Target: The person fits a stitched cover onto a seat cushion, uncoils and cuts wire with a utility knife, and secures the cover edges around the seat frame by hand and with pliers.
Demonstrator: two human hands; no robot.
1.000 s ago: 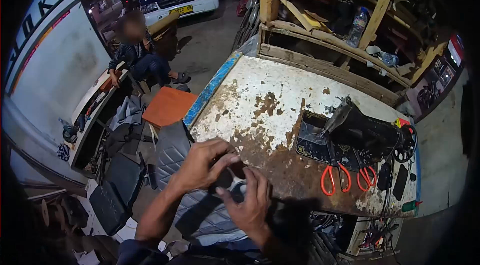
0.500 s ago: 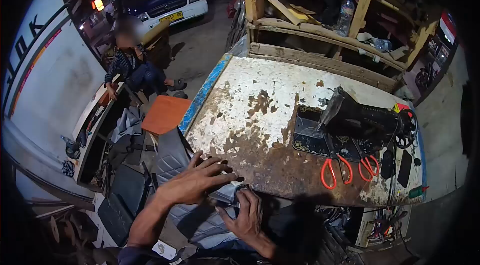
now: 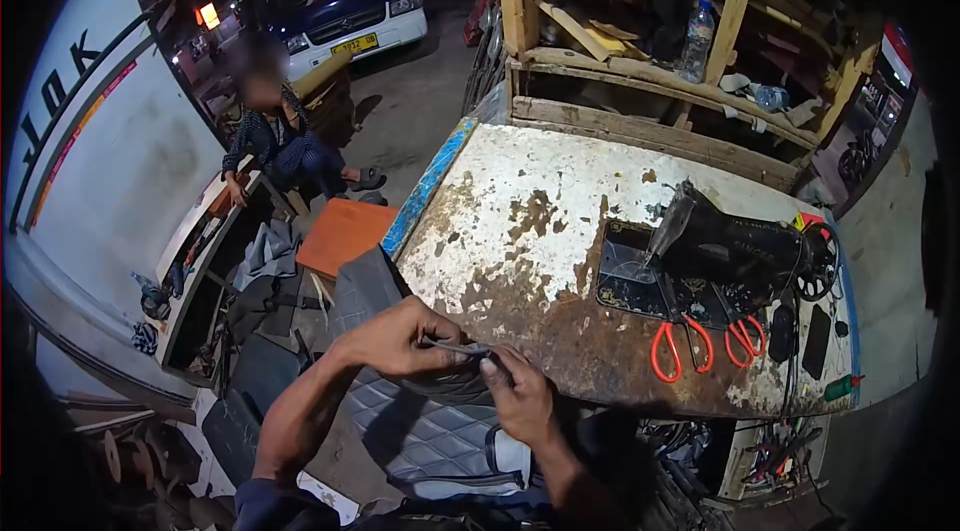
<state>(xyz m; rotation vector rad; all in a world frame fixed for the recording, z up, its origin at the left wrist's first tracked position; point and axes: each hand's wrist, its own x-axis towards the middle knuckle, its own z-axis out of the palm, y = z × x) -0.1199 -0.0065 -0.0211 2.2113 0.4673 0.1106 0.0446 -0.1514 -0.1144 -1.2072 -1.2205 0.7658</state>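
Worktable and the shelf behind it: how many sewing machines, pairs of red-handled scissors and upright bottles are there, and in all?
Sewing machine: 1
Red-handled scissors: 2 pairs
Upright bottle on the shelf: 1
Total: 4

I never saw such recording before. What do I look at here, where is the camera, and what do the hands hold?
There is no robot here. One camera on a person's head looks forward and down, so the hands are the wearer's own. The left hand and right hand pinch a thin dark piece between them; its exact kind I cannot tell. Below them lies grey quilted material. On the worn table stands a black sewing machine, with two pairs of red-handled scissors near it. Farther back, another person sits.
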